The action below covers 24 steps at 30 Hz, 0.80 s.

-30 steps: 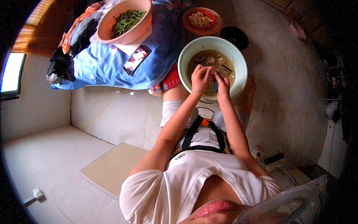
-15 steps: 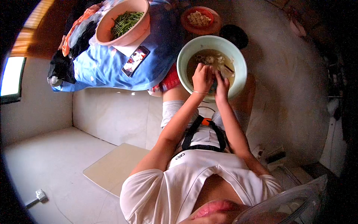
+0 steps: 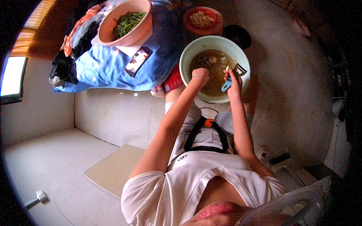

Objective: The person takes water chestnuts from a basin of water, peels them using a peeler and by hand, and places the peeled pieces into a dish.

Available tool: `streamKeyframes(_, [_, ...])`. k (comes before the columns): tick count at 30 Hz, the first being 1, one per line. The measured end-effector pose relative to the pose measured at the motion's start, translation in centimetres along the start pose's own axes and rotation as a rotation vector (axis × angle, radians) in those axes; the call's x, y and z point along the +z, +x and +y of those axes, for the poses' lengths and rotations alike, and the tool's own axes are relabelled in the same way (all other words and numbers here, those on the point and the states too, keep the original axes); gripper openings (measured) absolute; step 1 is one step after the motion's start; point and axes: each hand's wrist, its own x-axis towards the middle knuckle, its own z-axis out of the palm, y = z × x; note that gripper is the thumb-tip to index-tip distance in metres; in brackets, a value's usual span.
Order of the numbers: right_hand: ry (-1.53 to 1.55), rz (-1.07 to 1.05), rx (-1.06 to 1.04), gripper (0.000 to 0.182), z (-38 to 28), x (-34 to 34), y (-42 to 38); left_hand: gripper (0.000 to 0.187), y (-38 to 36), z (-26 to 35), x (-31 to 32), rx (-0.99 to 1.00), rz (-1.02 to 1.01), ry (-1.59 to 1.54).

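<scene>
A pale green tub (image 3: 183,64) stands between my knees, with cloudy brownish water and pale bulb-like pieces (image 3: 213,60), apparently garlic, in it. Over its right side my right hand (image 3: 235,84) is closed on a peeler (image 3: 226,85) with a blue handle and a dark head that sticks out past the fingers. A small whitish clove (image 3: 227,69) shows at the fingertips of that hand. My left hand (image 3: 201,77) is curled shut over the tub's left part, knuckles up; what its fingers hold, if anything, is hidden.
Beyond the tub sits a red dish (image 3: 214,17) of pale cloves, beside a dark round lid or bowl (image 3: 237,36). At left, a blue cloth (image 3: 102,73) bears a pink basin (image 3: 145,28) of green beans (image 3: 128,25), a phone (image 3: 138,61) and clothes (image 3: 85,35).
My hands were together over the tub's middle and have parted. The left moved slightly down and left, the right moved right, and the peeler now shows plainly.
</scene>
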Motion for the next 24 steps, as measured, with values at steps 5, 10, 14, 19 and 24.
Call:
streamKeyframes(5, [-0.031,-0.025,0.016,0.022,-0.1,0.0,0.0,0.025,2.3,0.8,2.3,0.149,-0.219,0.354])
streamKeyframes(10, [-0.117,-0.035,-0.009,0.022,0.5,-0.6,0.1,0.029,2.2,-0.4,1.7,0.272,-0.199,0.331])
streamKeyframes(14, [-0.143,-0.035,-0.003,0.021,-0.3,0.3,-0.5,0.030,-2.1,-0.9,-2.3,0.223,0.068,0.141])
streamKeyframes(19, [-0.283,-0.076,0.007,0.020,-0.3,0.7,-0.4,0.031,-2.6,-0.4,-0.5,0.363,0.597,-0.777])
streamKeyframes(24, [-0.461,-0.114,0.064,0.020,0.8,0.4,-0.5,0.031,-3.3,0.8,0.1,0.257,0.261,-1.322])
